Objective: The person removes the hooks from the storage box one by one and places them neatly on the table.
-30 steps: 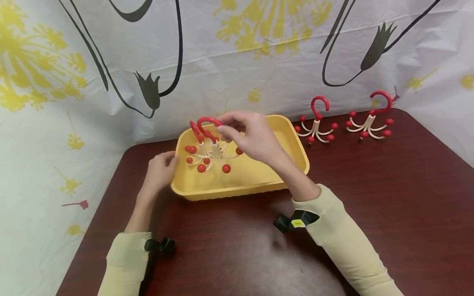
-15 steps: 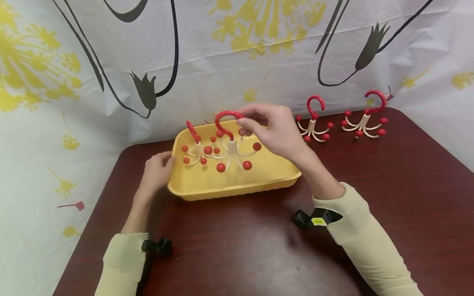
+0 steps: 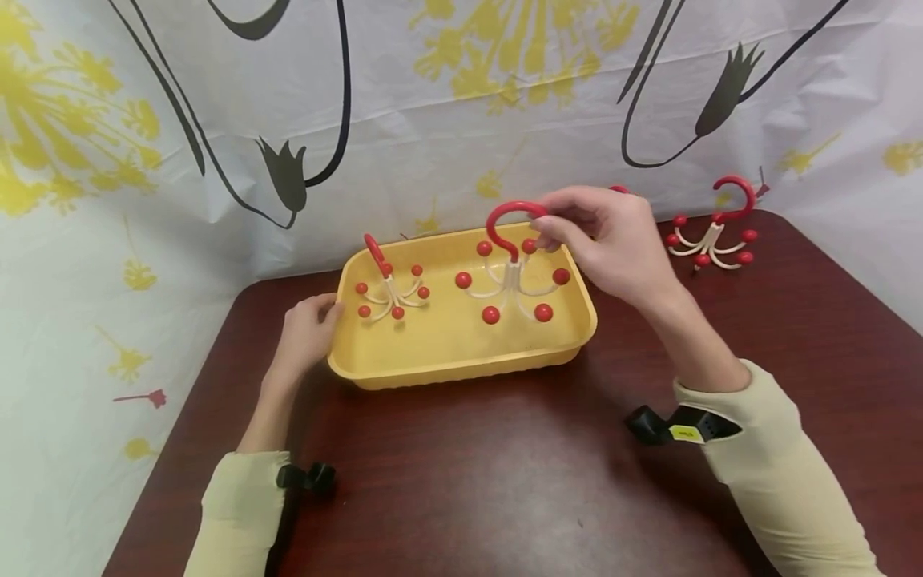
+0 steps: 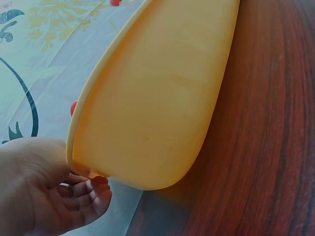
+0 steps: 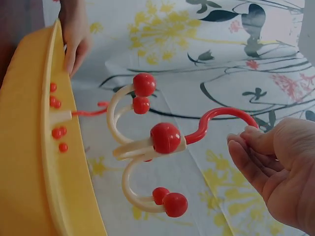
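My right hand (image 3: 609, 240) pinches the red hook end of a hanger (image 3: 513, 276) with several cream arms tipped by red balls. It hangs upright over the right part of a yellow tray (image 3: 461, 370); in the right wrist view the hanger (image 5: 152, 145) is apart from the tray wall. A second hanger of the same kind (image 3: 390, 292) stands inside the tray at the left. At the tray's left end, my left hand (image 3: 306, 332) holds the rim. The left wrist view has its curled fingers (image 4: 83, 199) against the tray's end.
Another such hanger (image 3: 712, 236) stands on the dark red-brown table (image 3: 461, 473) at the back right. Mostly hidden behind my right hand is one more, its red hook top (image 3: 620, 190) showing. A patterned white sheet (image 3: 447, 160) hangs behind the table.
My right hand has carried its hanger rightward, away from the hanger at the left of the tray. My left hand has stayed on the tray's end.
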{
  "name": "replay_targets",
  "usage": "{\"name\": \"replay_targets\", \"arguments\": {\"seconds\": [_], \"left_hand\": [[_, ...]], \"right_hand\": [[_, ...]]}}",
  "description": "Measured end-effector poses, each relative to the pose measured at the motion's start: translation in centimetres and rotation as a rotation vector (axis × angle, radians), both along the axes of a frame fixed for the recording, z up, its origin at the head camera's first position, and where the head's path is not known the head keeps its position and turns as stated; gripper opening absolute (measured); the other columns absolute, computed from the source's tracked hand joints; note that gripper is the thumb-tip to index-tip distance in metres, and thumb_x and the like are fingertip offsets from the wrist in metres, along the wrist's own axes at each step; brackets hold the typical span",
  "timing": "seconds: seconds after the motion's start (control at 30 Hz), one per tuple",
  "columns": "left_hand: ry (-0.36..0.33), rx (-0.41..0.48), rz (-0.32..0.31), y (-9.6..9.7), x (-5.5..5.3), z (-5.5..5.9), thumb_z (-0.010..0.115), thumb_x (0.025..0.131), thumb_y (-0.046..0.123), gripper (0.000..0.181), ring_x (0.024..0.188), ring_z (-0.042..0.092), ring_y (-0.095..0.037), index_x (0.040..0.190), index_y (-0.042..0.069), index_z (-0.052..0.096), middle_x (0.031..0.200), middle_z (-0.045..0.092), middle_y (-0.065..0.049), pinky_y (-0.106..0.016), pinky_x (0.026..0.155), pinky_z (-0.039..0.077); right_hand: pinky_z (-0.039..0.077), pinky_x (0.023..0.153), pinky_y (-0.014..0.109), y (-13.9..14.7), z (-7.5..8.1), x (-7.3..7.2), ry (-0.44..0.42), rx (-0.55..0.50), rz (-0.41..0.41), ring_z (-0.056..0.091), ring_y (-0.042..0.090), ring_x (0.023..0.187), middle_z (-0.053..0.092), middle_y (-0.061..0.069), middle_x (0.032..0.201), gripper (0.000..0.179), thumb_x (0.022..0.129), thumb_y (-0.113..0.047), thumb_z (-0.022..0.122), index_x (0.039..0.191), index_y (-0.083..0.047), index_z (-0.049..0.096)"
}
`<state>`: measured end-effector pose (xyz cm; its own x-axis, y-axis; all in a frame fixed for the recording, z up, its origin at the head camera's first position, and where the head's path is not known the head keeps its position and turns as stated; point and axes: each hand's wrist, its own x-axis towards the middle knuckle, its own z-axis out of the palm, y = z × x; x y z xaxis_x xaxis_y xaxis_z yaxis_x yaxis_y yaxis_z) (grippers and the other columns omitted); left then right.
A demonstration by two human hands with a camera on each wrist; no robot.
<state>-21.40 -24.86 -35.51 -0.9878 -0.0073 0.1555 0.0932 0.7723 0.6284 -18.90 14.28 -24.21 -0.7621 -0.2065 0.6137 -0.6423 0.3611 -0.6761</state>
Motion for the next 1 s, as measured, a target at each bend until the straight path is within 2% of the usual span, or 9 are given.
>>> {"name": "replay_targets", "arguments": {"seconds": [0.13,0.4,0.5,0.63,0.87,1.0], "left_hand": [[-0.001,0.0,-0.005,0.1,-0.1,0.1,0.051,0.106,0.015,0.038,0.105,0.064,-0.037,0.133,-0.011,0.059,0.119,0.066,-0.028,-0.05,0.09,0.053],[-0.01,-0.003,-0.004,0.1,-0.2,-0.1,0.051,0.106,0.015,0.039,0.108,0.063,-0.037,0.133,-0.011,0.058,0.121,0.066,-0.028,-0.05,0.092,0.052],[-0.005,-0.005,-0.004,0.0,-0.2,-0.1,0.051,0.105,0.016,0.039,0.108,0.063,-0.038,0.132,-0.011,0.059,0.12,0.066,-0.028,-0.05,0.093,0.052],[0.001,-0.009,-0.004,0.0,-0.2,0.0,0.051,0.105,0.015,0.039,0.108,0.063,-0.038,0.132,-0.011,0.059,0.12,0.066,-0.028,-0.051,0.093,0.052],[-0.001,-0.003,0.002,-0.1,-0.1,0.0,0.051,0.105,0.016,0.039,0.108,0.063,-0.038,0.132,-0.011,0.059,0.121,0.066,-0.028,-0.05,0.093,0.052],[-0.007,-0.005,0.006,0.0,0.0,0.1,0.051,0.105,0.016,0.039,0.11,0.062,-0.038,0.133,-0.011,0.058,0.122,0.065,-0.029,-0.051,0.094,0.051]], "right_hand": [[0.053,0.064,0.016,2.1,-0.2,0.1,-0.029,0.026,-0.065,0.067,0.007,0.07,0.074,0.01,0.084,0.018,0.09,-0.003,0.075,0.107,0.001,0.075],[0.054,0.064,0.014,6.4,-0.7,-0.2,-0.064,0.018,-0.14,0.068,0.005,0.068,0.072,-0.01,0.081,0.018,0.09,-0.001,0.074,0.107,0.005,0.073],[0.05,0.057,0.011,7.9,-0.8,-0.3,-0.073,0.034,-0.175,0.068,0.002,0.069,0.072,-0.014,0.081,0.019,0.09,-0.003,0.075,0.108,0.004,0.073],[0.046,0.048,0.013,10.0,-1.1,-0.4,-0.117,0.045,-0.21,0.068,0.0,0.067,0.072,-0.016,0.079,0.021,0.09,-0.005,0.076,0.109,0.002,0.073],[0.052,0.059,0.012,13.0,-2.1,-0.7,-0.216,0.016,-0.198,0.071,0.0,0.07,0.074,-0.016,0.082,0.022,0.091,-0.007,0.075,0.111,0.0,0.072],[0.048,0.055,0.01,14.3,-2.9,-1.0,-0.235,0.072,-0.237,0.069,-0.004,0.069,0.073,-0.019,0.079,0.023,0.091,-0.01,0.076,0.111,0.0,0.072]]}}
